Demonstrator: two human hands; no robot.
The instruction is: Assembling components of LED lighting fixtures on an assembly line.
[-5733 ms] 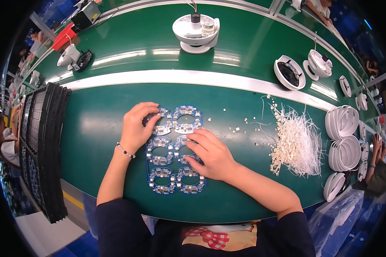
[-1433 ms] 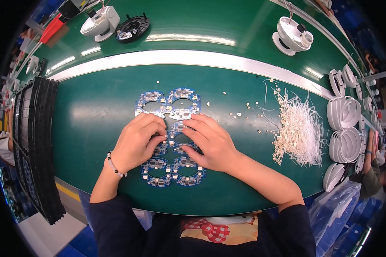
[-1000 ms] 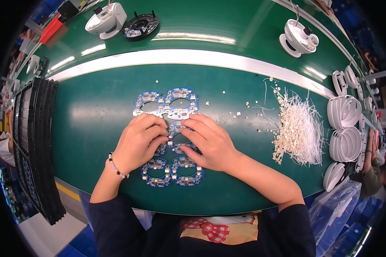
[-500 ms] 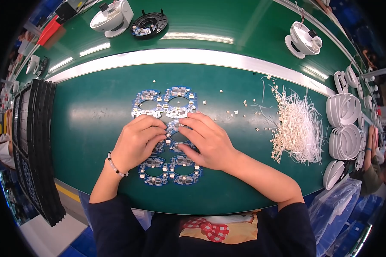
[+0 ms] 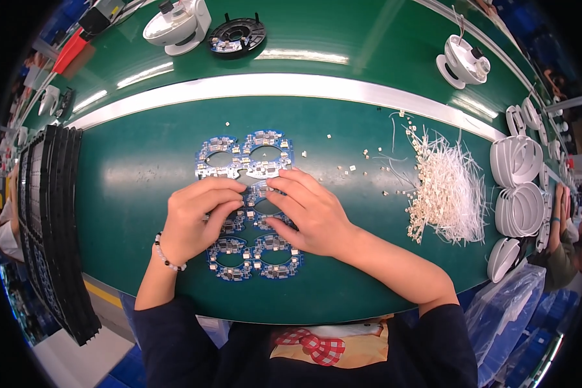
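Blue ring-shaped circuit boards (image 5: 277, 257) lie in two columns on the green work surface, each crowded with small parts and pale connectors. My left hand (image 5: 200, 210) is over the middle row's left board, thumb and fingertips pinched close together; whatever is between them is too small or hidden to make out. Across from it, my right hand (image 5: 313, 213) grips the middle row's right board, fingertips along its upper part and thumb at its lower part. Both hands cover much of the middle row. The upper pair of boards (image 5: 265, 139) shows just beyond my fingers.
To the right lies a heap of white wires with small cream connectors (image 5: 449, 187); loose connectors (image 5: 352, 168) are scattered nearby. White ring-shaped housings (image 5: 518, 210) line the right edge. Black trays (image 5: 52, 213) stand at the left. Beyond the white rail are white device heads (image 5: 465, 61) and a black round base (image 5: 237, 37).
My left hand has drawn slightly left, away from the right hand, with its fingertips now above the left board. The right hand stays on its board. The whole view has shifted slightly.
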